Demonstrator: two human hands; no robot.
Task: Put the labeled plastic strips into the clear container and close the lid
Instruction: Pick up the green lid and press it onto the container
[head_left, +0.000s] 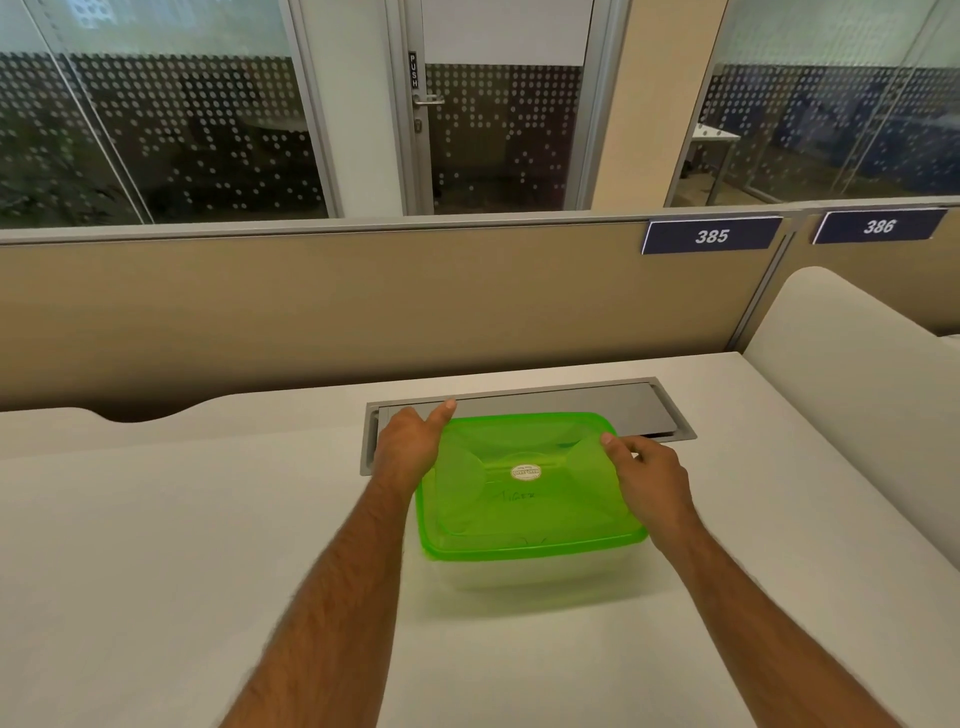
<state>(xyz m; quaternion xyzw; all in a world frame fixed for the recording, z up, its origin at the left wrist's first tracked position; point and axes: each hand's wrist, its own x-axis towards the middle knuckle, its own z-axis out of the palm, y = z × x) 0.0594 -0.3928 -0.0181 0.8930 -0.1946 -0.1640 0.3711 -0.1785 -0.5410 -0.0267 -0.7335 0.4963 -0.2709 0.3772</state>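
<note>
A clear container (535, 574) stands on the white desk with a translucent green lid (524, 512) lying on top of it. The lid bears a round white sticker and handwriting. My left hand (410, 447) rests against the lid's far left corner, forefinger stretched out past the rim. My right hand (647, 475) touches the far right corner, fingers curled at the rim. No labeled plastic strips show; the green lid hides the inside of the container.
A grey cable-tray flap (550, 410) is set into the desk (182, 519) just behind the container. A beige partition (311, 301) with number plates 385 and 386 closes the back; a white side panel (852, 374) rises at the right.
</note>
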